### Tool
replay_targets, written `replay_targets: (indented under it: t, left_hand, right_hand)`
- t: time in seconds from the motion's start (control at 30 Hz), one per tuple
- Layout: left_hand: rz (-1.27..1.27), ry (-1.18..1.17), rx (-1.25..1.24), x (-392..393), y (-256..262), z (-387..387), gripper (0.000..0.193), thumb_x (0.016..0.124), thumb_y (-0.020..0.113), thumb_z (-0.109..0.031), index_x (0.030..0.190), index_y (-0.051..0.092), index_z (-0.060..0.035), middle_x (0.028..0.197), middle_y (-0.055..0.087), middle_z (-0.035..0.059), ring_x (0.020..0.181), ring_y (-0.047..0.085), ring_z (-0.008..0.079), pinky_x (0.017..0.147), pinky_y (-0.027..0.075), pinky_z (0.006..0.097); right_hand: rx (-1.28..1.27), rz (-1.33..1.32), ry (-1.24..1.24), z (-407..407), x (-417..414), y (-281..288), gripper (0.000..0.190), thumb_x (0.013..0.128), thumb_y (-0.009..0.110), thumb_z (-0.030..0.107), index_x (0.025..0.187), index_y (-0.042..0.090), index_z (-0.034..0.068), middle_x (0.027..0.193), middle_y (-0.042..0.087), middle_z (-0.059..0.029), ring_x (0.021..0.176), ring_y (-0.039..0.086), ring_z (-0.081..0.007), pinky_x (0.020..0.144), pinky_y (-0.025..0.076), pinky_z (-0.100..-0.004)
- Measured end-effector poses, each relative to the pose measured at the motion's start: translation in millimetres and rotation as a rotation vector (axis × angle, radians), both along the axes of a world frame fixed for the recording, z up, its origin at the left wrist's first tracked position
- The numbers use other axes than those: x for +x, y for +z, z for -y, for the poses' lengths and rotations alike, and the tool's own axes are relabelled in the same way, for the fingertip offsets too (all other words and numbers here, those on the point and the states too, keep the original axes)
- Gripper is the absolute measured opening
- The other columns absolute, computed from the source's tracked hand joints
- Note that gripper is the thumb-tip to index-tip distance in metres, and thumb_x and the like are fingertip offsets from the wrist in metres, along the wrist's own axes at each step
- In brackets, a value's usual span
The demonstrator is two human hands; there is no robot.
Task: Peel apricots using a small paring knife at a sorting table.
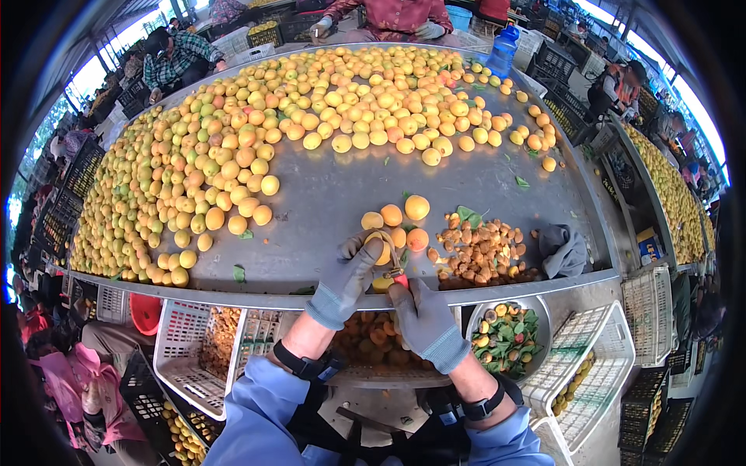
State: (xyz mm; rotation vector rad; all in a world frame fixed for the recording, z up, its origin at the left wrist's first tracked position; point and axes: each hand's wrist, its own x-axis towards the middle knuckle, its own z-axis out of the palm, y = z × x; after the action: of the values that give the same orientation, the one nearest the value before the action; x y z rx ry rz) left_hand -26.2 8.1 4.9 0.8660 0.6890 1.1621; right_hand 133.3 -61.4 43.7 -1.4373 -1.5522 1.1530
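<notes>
My left hand, in a grey glove, grips a yellow apricot above the metal table's near edge. My right hand, gloved too, is closed on the red handle of a small tool with a curved metal band that goes around the apricot. Several whole apricots lie just beyond my hands. To their right is a pile of brown apricot pits with a green leaf on it. A large spread of apricots covers the left and far parts of the table.
A grey cloth lies at the table's right. Below the edge are a crate of apricot halves, a metal bowl of leaves and fruit and white plastic crates. A blue bottle stands at the far corner. People sit around other tables.
</notes>
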Motion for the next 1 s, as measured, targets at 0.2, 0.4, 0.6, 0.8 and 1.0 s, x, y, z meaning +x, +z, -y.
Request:
replay_targets:
  t: [0.2,0.4,0.6,0.8,1.0]
  left_hand:
    - [0.065,0.02,-0.054,9,3,4,0.044,0.099,0.061,-0.036,0.119,0.058,0.0028,0.109,0.067,0.0109,0.099,0.065,0.0211,0.092,0.053,0.0377]
    - [0.064,0.155,-0.101,21,7,15,0.036,0.099,0.062,-0.035,0.112,0.065,-0.0014,0.099,0.067,0.0006,0.09,0.059,0.0068,0.081,0.049,0.0243]
    - [-0.095,0.074,-0.099,9,8,10,0.041,0.1,0.061,-0.036,0.119,0.061,0.0001,0.105,0.067,0.0034,0.097,0.06,0.0111,0.087,0.049,0.0276]
    - [-0.05,-0.048,0.053,-3,2,-2,0.049,0.098,0.061,-0.035,0.128,0.052,0.0025,0.117,0.064,0.0099,0.107,0.063,0.02,0.098,0.051,0.0357]
    - [0.085,0.01,-0.048,2,0,0,0.049,0.098,0.061,-0.033,0.128,0.052,0.004,0.116,0.064,0.0109,0.106,0.064,0.0214,0.097,0.052,0.0373]
  right_hand:
    - [0.054,0.019,-0.029,1,-5,-9,0.029,0.1,0.054,0.022,0.089,0.053,-0.004,0.058,0.056,-0.0175,0.052,0.058,-0.0334,0.047,0.042,-0.0418]
    - [0.198,0.194,-0.081,-2,-18,-31,0.033,0.097,0.057,0.024,0.086,0.05,-0.006,0.063,0.059,-0.0267,0.062,0.061,-0.0473,0.054,0.046,-0.0509]
    - [0.225,0.047,-0.097,-3,-19,-43,0.029,0.097,0.057,0.022,0.088,0.052,-0.005,0.063,0.059,-0.0275,0.063,0.061,-0.0479,0.054,0.045,-0.0508]
    - [0.118,0.041,-0.063,-5,-9,-20,0.027,0.098,0.056,0.02,0.089,0.053,-0.005,0.064,0.059,-0.0268,0.064,0.061,-0.0474,0.054,0.044,-0.0504]
    - [0.078,0.041,-0.045,-1,-8,-14,0.029,0.098,0.056,0.022,0.088,0.053,-0.005,0.062,0.057,-0.0271,0.062,0.06,-0.0473,0.052,0.043,-0.0502]
